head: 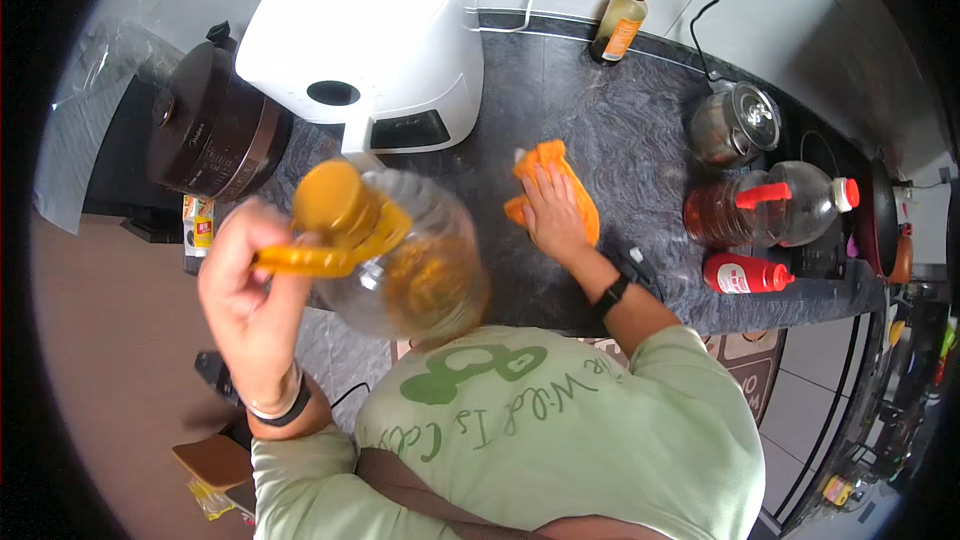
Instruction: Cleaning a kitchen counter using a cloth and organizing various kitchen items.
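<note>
My left hand [259, 300] grips the yellow handle [304, 261] of a large clear plastic bottle [431, 270] with a yellow cap [330, 199]. The bottle is tilted and blurred, held up near my body over the counter's front edge. Something yellow-orange shows through its side; whether it is oil cannot be told. My right hand [555, 214] lies flat, fingers spread, on a crumpled orange cloth [550, 153] on the dark marbled countertop [540, 105]. A small dark object [637, 266] lies beside my right wrist, partly hidden by the forearm.
A white air fryer [375, 37] and a brown Midea cooker [214, 120] stand at left. A sauce bottle [621, 19] stands by the wall. At right are a metal pot [724, 127], a large red-handled bottle [765, 202], a red squeeze bottle [746, 274] and a pan [885, 217].
</note>
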### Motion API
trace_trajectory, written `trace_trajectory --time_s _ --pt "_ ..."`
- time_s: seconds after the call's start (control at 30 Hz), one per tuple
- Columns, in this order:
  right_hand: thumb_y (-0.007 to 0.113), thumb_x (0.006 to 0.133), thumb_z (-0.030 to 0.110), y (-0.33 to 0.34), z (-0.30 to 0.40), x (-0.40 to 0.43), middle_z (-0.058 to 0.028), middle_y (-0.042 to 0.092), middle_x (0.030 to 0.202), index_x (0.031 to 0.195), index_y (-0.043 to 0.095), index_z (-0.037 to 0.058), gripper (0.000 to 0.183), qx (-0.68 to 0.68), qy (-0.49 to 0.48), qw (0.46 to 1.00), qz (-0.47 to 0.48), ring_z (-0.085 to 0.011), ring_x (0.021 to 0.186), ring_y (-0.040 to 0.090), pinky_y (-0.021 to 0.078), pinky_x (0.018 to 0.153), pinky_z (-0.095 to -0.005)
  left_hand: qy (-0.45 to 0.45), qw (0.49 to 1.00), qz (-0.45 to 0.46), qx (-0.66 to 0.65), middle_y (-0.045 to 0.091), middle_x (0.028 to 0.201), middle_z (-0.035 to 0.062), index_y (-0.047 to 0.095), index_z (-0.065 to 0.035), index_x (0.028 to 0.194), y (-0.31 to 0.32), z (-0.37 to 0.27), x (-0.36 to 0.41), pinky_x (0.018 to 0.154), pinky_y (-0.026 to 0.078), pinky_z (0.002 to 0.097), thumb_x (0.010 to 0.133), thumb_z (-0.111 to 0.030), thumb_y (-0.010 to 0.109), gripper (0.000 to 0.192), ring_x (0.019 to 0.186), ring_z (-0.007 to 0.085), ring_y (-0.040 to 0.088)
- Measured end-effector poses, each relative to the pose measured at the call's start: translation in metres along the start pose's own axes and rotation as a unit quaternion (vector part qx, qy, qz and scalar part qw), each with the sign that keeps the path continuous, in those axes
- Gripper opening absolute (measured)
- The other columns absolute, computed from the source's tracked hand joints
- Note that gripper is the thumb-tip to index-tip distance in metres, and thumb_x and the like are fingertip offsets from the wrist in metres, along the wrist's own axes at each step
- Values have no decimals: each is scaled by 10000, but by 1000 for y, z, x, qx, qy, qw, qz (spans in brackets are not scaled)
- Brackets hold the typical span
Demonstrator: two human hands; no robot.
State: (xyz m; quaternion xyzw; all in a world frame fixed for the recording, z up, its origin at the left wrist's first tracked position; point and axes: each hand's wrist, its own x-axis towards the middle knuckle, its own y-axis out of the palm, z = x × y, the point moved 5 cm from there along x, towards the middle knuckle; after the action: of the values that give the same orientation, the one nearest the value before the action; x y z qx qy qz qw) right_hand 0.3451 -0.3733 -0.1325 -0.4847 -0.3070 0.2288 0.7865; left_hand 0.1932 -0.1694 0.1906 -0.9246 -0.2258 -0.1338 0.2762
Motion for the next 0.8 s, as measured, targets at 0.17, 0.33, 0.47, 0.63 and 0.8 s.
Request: trace_trajectory --time_s 0.17,0.33,0.47,0.63,0.8 --pt "491 856 205 28 -35 106 -162 409 1327 1238 479 52 412 -33 -19 998 -47 -341 1290 306 211 1081 -461 -28 995 -72 70 429 752 46 452 -38 726 -31 12 -21 723 332 290 733 -17 617 167 755 163 406" --pt "471 862 236 58 -62 200 -164 433 1299 1217 496 62 395 -40 -23 996 -81 -337 1259 345 250 1052 -457 -34 988 -99 114 400 743 45 428 -45 727 -45 10 -38 744 333 323 763 -80 631 208 753 184 390" --pt "499 833 232 64 -88 248 -161 489 1207 1150 526 60 362 -82 -25 988 -126 -324 1164 418 310 986 -458 -39 984 -110 136 376 735 31 425 -46 735 -46 13 -42 741 325 315 793 -104 636 226 735 174 370" --pt "481 839 270 58 -117 261 -165 461 1241 1200 489 50 422 -30 -48 997 -48 -329 1182 406 307 1006 -434 -97 981 -124 112 368 731 11 431 -54 730 -43 18 -52 735 312 282 801 -81 640 222 716 144 352" --pt "465 857 353 34 -137 238 -166 423 1313 1272 455 57 510 -22 107 994 -12 -333 1239 363 263 1045 -431 -91 979 -143 112 367 712 -12 428 -64 712 -29 25 -56 708 291 251 790 -14 630 222 674 106 318"
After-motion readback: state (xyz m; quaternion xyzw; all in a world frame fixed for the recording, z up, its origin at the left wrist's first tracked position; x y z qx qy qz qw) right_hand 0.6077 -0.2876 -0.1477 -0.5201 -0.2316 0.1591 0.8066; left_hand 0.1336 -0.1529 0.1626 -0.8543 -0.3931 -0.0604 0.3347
